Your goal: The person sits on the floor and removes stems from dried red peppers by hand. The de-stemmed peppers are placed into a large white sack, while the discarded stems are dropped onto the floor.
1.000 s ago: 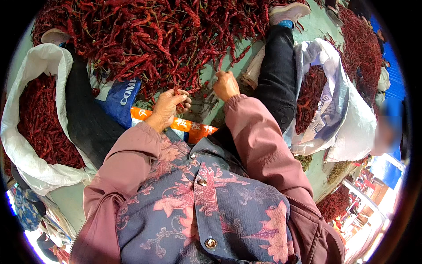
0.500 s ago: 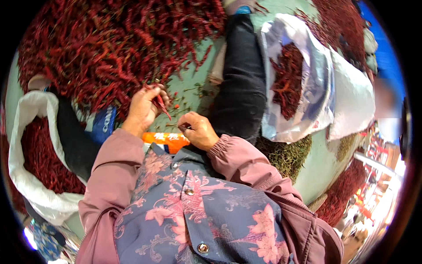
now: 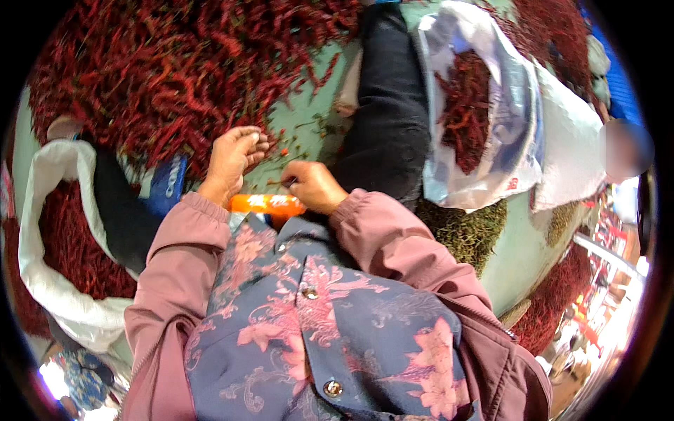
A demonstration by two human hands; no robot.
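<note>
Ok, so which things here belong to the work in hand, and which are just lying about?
Likely part of the work:
left hand
right hand
red chilli pile
left white sack, holding chillies
right white sack, likewise

Apparently just lying about:
orange printed material
blue printed material

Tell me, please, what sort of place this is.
Probably a chilli sorting or trading place: a large heap of slender red chillies lies on a pale green floor, and two open whitish plastic sacks of chillies stand left and right.
</note>
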